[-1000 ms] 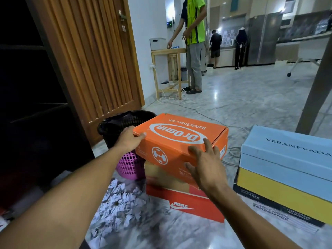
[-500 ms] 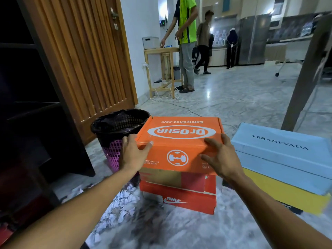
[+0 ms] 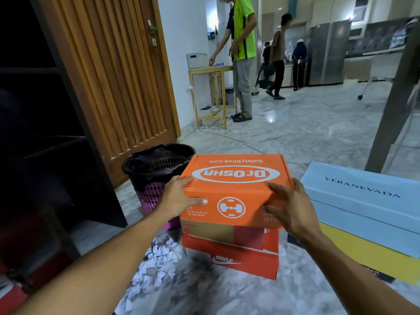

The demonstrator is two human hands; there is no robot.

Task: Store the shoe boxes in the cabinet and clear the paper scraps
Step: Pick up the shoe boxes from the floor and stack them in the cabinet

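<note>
Evidently the boxes had been piled on the marble floor (image 3: 306, 137) close to the dark cabinet (image 3: 52, 137) so that each could go across in one short carry. The orange shoe box (image 3: 231, 176) sat topmost on a red stack whose lowest box bore a Nike mark (image 3: 236, 260), which made it the natural one to take first. A second pile stood just beside it on the right, with a pale blue box (image 3: 363, 201) over a yellow one (image 3: 368, 253).

Both hands clasped the orange box at its near corners, a two-sided hold that suits a wide, light carton and keeps its lid from lifting. The left hand (image 3: 179, 198) wrapped the left corner, thumb laid flat across the front face and fingers curled round the side. The right hand (image 3: 293, 208) gripped the right corner, fingers spread over the top edge and front. Whether the box had already left the stack could not be told from this angle; its underside looked to be touching the box beneath.

White paper scraps (image 3: 156, 262) lay heaped on the floor to the left of the stack, just in front of a pink basket lined with a black bag (image 3: 156, 169), presumably set there to receive them.
</note>
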